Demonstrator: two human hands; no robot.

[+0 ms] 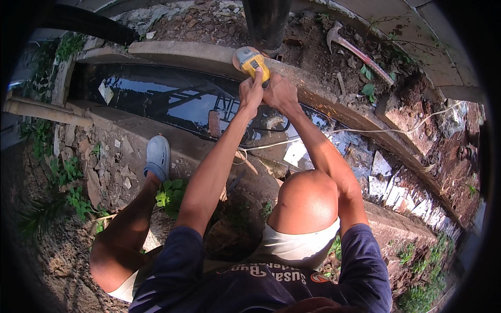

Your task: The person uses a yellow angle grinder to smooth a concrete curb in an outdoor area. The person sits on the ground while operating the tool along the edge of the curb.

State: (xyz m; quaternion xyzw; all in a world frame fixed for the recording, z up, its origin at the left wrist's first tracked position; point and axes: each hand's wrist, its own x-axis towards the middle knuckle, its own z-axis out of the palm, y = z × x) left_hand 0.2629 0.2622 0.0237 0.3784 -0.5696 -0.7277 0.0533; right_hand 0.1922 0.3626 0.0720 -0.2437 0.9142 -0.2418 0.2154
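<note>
A yellow and grey angle grinder (255, 63) is gripped in both hands at the far concrete edge of a water-filled ditch. My left hand (251, 95) is closed on its near left side, thumb up along the yellow body. Just right of it, my right hand (281, 93) is closed around the near end, partly hiding it. The round disc (241, 58) is at the tool's left, close to the foot of a thick black pipe (266, 23); exact contact cannot be made out. Orange sparks (329, 107) stream to the right along the concrete edge.
Dark water (156, 99) lies in the ditch below my arms. A reddish-handled hammer (360, 52) rests on soil at the far right. A white cable (365, 130) crosses the ditch. Broken white tiles (399, 198) lie right. My grey clog (158, 156) stands on the near ledge.
</note>
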